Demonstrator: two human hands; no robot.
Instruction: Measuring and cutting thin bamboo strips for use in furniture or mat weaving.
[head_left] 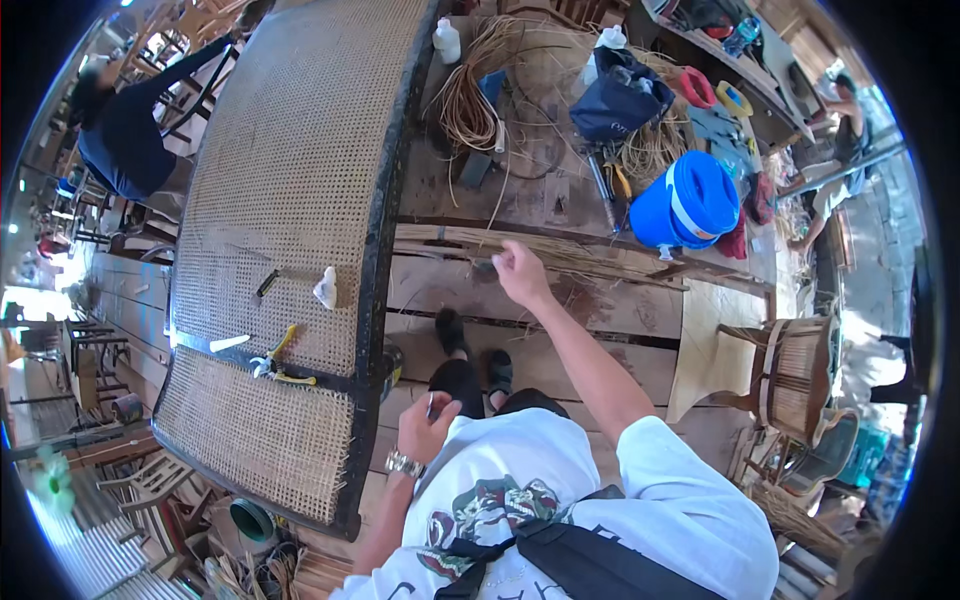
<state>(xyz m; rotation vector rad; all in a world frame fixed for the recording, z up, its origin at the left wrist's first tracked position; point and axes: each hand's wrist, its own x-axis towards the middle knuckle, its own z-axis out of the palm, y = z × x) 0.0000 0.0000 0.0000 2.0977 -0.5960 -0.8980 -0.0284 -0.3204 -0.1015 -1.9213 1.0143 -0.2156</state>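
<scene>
The bundle of cane strands runs along the near edge of the workbench, with the right hand right at it, toward the left half of that edge. The fingers of this hand are bent in toward the thumb; I cannot tell whether they pinch a strand. The left hand is well apart from the bundle, curled around a small dark object whose end shows by the thumb.

Near the bench's right edge stands a blue jug with its lid on, so its contents are hidden. Behind it, toward the far edge, a dark cloth bag sags open at the top; what fills it is unclear. A white bottle stands near the far left corner, beside a loose coil of cane.

Left of the bench is a woven cane panel in a dark frame. Yellow-handled pliers lie at its crossbar, toward the panel's near end, and a white crumpled piece lies beyond them.

The right arm is stretched forward, nearly straight; the left is bent, its wrist, wearing a watch, close to the body.
</scene>
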